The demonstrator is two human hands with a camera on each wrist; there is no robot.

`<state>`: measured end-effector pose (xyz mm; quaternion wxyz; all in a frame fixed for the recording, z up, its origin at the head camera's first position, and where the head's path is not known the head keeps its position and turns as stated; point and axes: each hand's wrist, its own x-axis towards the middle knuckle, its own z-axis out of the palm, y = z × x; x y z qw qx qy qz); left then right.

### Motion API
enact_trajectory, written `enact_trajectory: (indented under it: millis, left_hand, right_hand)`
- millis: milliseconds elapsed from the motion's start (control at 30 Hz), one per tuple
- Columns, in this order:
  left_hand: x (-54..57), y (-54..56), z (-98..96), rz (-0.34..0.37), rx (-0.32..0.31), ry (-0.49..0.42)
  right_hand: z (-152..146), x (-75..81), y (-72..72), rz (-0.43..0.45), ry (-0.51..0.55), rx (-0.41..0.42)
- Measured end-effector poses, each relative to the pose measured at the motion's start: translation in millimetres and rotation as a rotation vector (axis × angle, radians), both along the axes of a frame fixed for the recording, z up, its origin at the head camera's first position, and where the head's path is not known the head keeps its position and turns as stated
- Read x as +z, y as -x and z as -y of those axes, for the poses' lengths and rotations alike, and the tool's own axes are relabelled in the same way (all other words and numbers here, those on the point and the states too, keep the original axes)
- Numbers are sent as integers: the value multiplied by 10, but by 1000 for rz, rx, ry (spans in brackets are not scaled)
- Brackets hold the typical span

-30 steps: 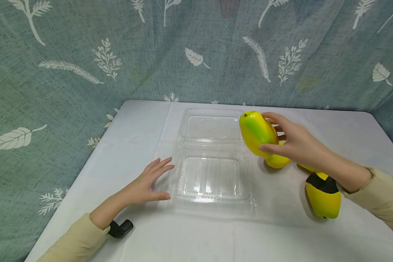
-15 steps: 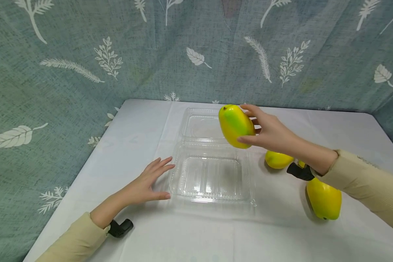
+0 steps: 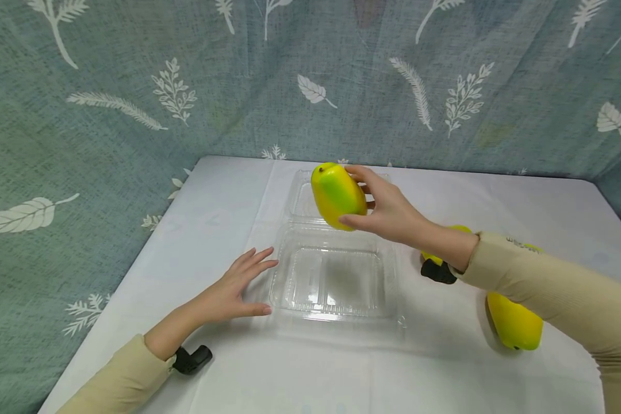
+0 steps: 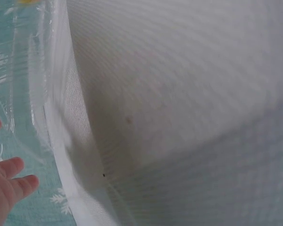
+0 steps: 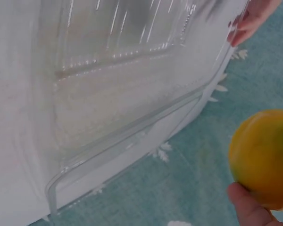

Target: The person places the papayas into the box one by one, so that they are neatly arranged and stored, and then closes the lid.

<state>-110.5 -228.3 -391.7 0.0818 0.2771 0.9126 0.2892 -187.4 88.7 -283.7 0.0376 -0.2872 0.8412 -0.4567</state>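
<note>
My right hand (image 3: 390, 211) grips a yellow mango (image 3: 336, 195) with a green patch, thumb on its near side and fingers behind. It is held up in front of the raised lid half of an open clear plastic clamshell box (image 3: 336, 290). The right wrist view shows the mango (image 5: 259, 160) at the right edge and the clear box (image 5: 132, 108) lower on the table. My left hand (image 3: 227, 296) lies beside the box's left edge, fingers spread and straight, holding nothing. Left fingers (image 4: 12, 167) also show in the left wrist view.
Another mango (image 3: 514, 322) lies on the white-covered table (image 3: 445, 368) at right. A further mango (image 3: 462, 228) is partly hidden behind the right forearm, with a sliver of yellow beyond the sleeve. A patterned teal curtain (image 3: 269, 86) hangs behind the table.
My right hand has carried the mango leftward from above the other fruit to over the box, rising slightly. The left hand and the box have stayed in place.
</note>
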Motion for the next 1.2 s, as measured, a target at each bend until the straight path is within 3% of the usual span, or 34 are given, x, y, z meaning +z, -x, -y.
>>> enact_trajectory:
  millis: [400,767,1200]
  left_hand:
    - [4,14,-2,15,-7,-9]
    - [-10,3,18,25,1,-1]
    - [-24,25,9,29,-1,-13]
  right_hand:
    - [256,-104,-19,72,-14,-2]
    - [430,-294,15,66,-19,10]
    - [560,-510,-53,84,-164,15]
